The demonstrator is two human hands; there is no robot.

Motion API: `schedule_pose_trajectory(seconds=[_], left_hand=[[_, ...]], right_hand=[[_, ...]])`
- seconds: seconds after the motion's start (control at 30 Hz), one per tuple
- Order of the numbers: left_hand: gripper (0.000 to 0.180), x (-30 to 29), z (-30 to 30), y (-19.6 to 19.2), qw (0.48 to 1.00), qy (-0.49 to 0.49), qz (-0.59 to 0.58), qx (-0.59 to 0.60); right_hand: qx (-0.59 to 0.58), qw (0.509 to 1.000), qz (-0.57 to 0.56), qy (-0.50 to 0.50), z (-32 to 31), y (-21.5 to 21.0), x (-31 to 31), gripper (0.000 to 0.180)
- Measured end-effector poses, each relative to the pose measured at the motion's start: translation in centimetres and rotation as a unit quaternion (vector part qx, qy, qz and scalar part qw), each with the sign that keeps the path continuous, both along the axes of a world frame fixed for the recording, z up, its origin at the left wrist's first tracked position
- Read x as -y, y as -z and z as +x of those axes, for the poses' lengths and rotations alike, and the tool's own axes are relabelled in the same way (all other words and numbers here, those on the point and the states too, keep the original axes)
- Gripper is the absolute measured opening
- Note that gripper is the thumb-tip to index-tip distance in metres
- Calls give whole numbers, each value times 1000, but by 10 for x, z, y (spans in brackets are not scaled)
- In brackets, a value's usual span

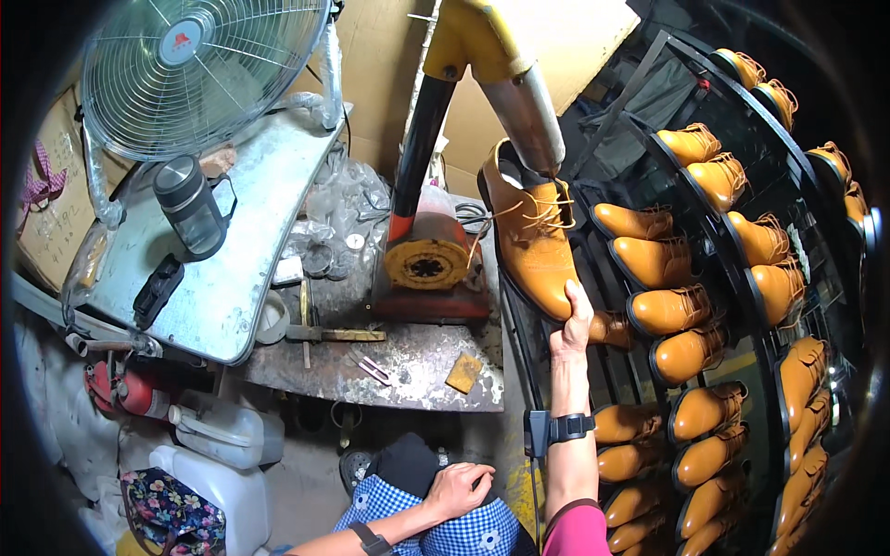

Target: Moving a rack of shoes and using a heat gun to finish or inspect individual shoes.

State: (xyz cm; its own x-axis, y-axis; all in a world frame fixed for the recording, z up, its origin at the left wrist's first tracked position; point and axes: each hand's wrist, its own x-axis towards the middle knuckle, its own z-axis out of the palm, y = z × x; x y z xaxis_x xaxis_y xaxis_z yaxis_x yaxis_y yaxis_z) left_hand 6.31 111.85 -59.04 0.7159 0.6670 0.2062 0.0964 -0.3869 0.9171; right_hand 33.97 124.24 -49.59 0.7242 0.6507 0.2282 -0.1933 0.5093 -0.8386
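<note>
My right hand (573,322) grips a tan lace-up shoe (533,246) by its toe, thumb on top and fingers beneath. The shoe's opening is up against the lower end of a metal arm (524,116), which hangs from a yellow pipe-like frame. Its laces hang loose, and the sole edge is dark. My left hand (459,491) lies on my lap over a blue checkered apron (385,500), fingers loosely bent, with nothing visible in it.
On the right, a dark rack (649,56) bears several similar tan shoes (667,310). The worn workbench (426,371) carries a hammer (338,334), tweezers (369,368) and a yellow block (464,372). At left, a fan (199,69) and a bottle (190,208) stand on a pale board (227,269).
</note>
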Motion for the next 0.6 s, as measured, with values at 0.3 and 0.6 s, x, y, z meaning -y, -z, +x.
schedule_pose_trajectory(seconds=[0.3,0.6], left_hand=[[14,2,2,4,1000,2,14,12],[15,4,-5,0,1000,-12,7,-13]], right_hand=[[-229,971,-5,-74,-1,-3,12,39],[-275,961,-11,-18,-28,8,77,38]])
